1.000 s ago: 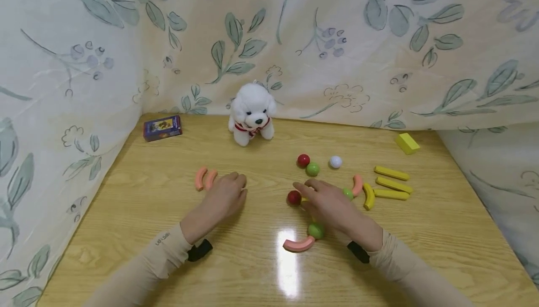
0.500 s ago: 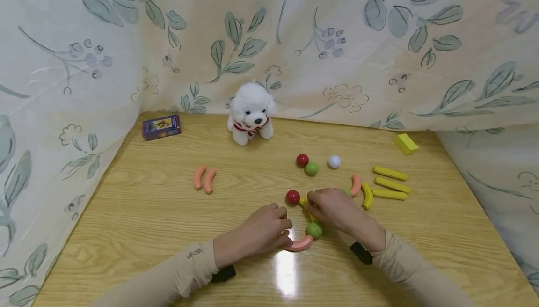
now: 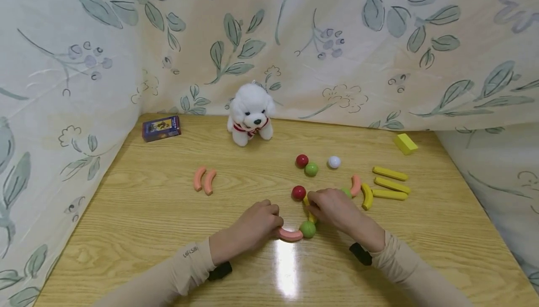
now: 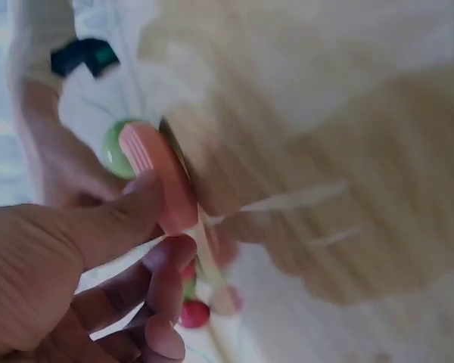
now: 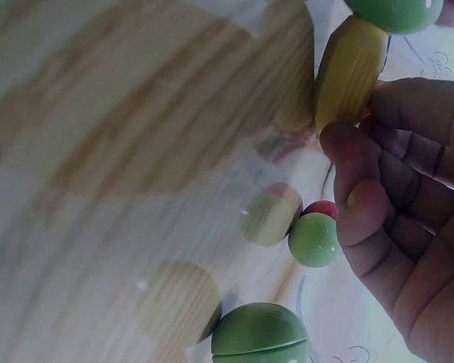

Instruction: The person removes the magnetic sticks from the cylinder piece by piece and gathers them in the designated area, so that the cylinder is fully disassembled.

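My left hand [image 3: 257,225] pinches the end of a pink curved stick [image 4: 166,178] between thumb and index finger. The stick's other end meets a green ball [image 3: 308,229]. On that ball's far side is a yellow stick [image 5: 352,72], which my right hand [image 3: 334,208] pinches between thumb and forefinger. A red ball [image 3: 299,193] sits at the yellow stick's far end. Partly behind my right hand is another green ball [image 3: 346,193], beside a second pink curved stick [image 3: 355,185] and a yellow curved stick [image 3: 367,197].
Two pink curved sticks [image 3: 209,182] lie at left. Farther back are a red ball [image 3: 302,160], a green ball [image 3: 311,169] and a white ball [image 3: 334,162]. Yellow straight sticks [image 3: 390,185] and a yellow block [image 3: 406,143] lie right. A plush dog [image 3: 251,110] and small box [image 3: 162,128] stand behind.
My left hand has come from the two pink sticks at left to grip the nearer pink one. That stick and its green ball have shifted left and away; the red ball has moved slightly right.
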Action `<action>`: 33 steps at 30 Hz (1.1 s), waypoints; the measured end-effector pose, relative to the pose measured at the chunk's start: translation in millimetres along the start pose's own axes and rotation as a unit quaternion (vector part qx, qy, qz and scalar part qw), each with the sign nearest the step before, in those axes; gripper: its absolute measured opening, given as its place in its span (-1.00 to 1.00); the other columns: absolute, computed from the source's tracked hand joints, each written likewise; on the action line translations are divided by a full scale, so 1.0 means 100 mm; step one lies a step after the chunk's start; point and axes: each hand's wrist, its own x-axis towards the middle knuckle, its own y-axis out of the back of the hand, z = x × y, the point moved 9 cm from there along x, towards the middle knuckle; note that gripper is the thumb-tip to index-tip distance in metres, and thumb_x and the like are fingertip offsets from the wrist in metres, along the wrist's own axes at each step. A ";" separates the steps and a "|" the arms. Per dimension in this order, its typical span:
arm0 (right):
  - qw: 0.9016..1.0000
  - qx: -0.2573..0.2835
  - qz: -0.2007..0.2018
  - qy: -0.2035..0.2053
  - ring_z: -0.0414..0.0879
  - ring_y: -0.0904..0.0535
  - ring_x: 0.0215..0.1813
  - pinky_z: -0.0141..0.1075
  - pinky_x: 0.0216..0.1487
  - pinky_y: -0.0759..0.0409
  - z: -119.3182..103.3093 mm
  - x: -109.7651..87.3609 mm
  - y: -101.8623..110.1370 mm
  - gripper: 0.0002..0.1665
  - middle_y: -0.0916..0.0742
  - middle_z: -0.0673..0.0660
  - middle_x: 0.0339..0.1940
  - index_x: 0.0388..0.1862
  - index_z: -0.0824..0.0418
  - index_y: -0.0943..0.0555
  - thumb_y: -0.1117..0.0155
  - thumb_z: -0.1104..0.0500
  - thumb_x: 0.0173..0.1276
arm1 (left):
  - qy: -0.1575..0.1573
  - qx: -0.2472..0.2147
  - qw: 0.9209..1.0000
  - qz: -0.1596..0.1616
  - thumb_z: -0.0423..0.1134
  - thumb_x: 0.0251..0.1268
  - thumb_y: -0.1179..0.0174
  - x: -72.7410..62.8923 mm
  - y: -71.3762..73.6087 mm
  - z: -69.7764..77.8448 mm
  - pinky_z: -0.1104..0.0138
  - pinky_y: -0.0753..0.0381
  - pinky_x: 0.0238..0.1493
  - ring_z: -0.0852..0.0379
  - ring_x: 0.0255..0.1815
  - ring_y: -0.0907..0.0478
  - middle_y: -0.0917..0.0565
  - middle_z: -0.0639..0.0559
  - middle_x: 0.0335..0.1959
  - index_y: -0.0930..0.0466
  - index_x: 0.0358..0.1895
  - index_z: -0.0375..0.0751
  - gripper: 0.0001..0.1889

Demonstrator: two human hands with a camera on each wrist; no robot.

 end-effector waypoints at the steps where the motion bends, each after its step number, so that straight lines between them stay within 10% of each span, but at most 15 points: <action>1: 1.000 -0.001 0.004 0.004 -0.33 -0.21 -0.62 -0.50 -0.60 -0.16 -0.01 0.00 0.01 -0.64 -0.38 -0.16 -0.71 -0.63 0.05 -0.42 -0.46 0.20 0.14 | 0.008 -0.002 1.000 0.005 -0.08 0.12 -0.34 0.00 0.02 -0.06 0.46 -0.32 -0.41 0.20 -0.48 -0.36 -0.54 0.16 -0.50 -0.67 -0.50 0.03 -0.87; 11: 1.000 -0.003 -0.009 0.019 -0.32 -0.21 -0.63 -0.51 -0.59 -0.17 -0.12 -0.01 -0.03 -0.67 -0.40 -0.11 -0.72 -0.61 0.08 -0.42 -0.40 0.26 0.16 | 0.031 -0.003 0.998 0.062 -0.23 0.14 -0.35 -0.02 0.09 -0.39 0.41 -0.38 -0.42 0.14 -0.48 -0.40 -0.55 0.07 -0.48 -0.72 -0.42 0.00 -0.97; 24: 0.991 0.068 0.022 0.112 -0.40 -0.37 -0.50 -0.58 -0.45 -0.40 -0.37 -0.07 0.08 -0.80 -0.65 -0.06 -0.32 -0.21 0.10 -0.67 -0.43 0.06 0.23 | -0.037 -0.006 0.997 0.065 -0.14 0.24 -0.32 0.02 0.17 0.02 0.54 -0.31 -0.42 0.24 -0.46 -0.36 -0.51 0.13 -0.45 -0.73 -0.40 0.00 -0.91; 33: 0.990 0.076 -0.021 0.120 -0.40 -0.43 -0.42 -0.56 -0.38 -0.43 -0.46 -0.08 -0.05 -0.77 -0.67 -0.13 -0.33 -0.17 0.05 -0.68 -0.42 0.00 0.24 | -0.018 -0.004 0.999 0.032 -0.16 0.30 -0.27 0.06 0.02 0.02 0.55 -0.34 -0.45 0.25 -0.48 -0.40 -0.55 0.15 -0.42 -0.71 -0.42 -0.04 -0.86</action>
